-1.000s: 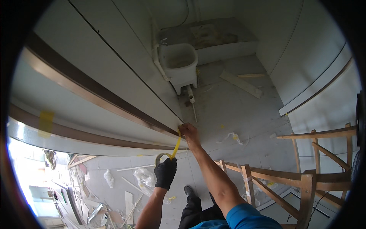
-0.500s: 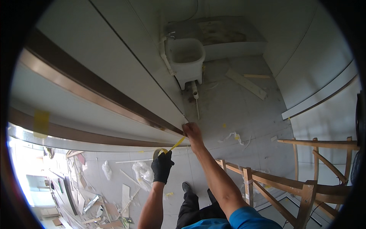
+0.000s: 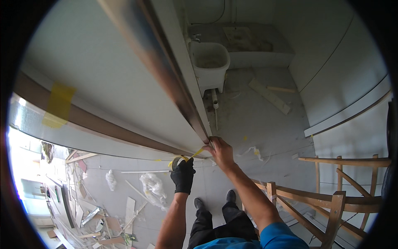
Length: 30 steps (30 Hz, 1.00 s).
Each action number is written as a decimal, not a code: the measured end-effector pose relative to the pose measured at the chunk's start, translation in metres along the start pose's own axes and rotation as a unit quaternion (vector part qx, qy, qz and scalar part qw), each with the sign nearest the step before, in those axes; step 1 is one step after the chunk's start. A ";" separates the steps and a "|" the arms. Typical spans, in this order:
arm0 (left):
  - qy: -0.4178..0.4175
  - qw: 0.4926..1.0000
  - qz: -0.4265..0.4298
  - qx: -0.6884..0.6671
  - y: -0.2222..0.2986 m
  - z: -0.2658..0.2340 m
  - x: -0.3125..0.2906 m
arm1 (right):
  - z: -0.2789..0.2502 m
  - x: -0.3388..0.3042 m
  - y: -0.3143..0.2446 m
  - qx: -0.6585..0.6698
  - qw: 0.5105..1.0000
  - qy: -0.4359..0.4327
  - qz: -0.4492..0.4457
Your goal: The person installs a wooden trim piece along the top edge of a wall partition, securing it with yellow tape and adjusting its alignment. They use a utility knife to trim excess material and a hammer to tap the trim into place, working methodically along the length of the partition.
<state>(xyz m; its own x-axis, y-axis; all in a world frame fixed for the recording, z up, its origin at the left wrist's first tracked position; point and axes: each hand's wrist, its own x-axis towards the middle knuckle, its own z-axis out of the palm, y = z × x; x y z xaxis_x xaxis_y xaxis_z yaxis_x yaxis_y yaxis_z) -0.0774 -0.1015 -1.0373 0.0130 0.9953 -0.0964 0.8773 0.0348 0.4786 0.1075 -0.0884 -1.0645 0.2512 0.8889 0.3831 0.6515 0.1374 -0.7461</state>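
Your left hand (image 3: 182, 176), in a black glove, is closed around a roll of tape (image 3: 178, 160), which sits at the top of your fist, just below the near end of the lower brown trim (image 3: 112, 129). From the roll a short yellow strip (image 3: 198, 153) runs up and to the right to your bare right hand (image 3: 222, 152), whose thumb and fingers are bent in and gripping its free end. That hand is right at the near end of the upper brown trim (image 3: 168, 74); you can't tell whether every fingertip touches it. Both trims run along the pale panel (image 3: 95, 70) on your left, and a yellow tape patch (image 3: 59, 106) lies across the lower one, well apart from your hands. Beyond your right hand, a white basin (image 3: 211, 76) stands by the wall, with a loose plank (image 3: 269, 96) on the grey floor (image 3: 282, 135) to its right. Crumpled clear plastic (image 3: 152, 186) lies left of your gloved hand, and a wooden frame (image 3: 338, 203) stands to your right.
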 end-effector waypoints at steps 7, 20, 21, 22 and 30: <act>0.029 0.999 0.021 0.009 -0.013 0.013 0.002 | 0.014 0.001 0.000 0.079 0.995 0.055 -0.028; 0.073 0.993 0.092 0.031 -0.004 0.021 -0.005 | 0.020 0.001 0.003 -0.004 0.998 0.068 -0.017; 0.040 0.996 0.074 0.012 -0.001 0.023 -0.007 | 0.021 0.001 0.001 -0.003 0.997 0.081 -0.018; 0.029 0.998 0.052 -0.012 -0.004 0.030 -0.007 | 0.021 0.002 0.001 0.002 0.996 0.084 -0.024; 0.054 0.991 0.102 -0.068 -0.011 0.053 -0.011 | 0.017 0.003 0.000 0.023 0.996 0.081 -0.031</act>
<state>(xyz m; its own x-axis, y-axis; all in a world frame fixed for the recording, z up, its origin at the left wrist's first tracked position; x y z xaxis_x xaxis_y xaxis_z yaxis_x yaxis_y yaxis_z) -0.0620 -0.1177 -1.0876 0.1256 0.9866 0.1043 0.7892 -0.1631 0.5921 0.0959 -0.0779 -1.0729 0.3266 0.7960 0.5096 0.6364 0.2135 -0.7413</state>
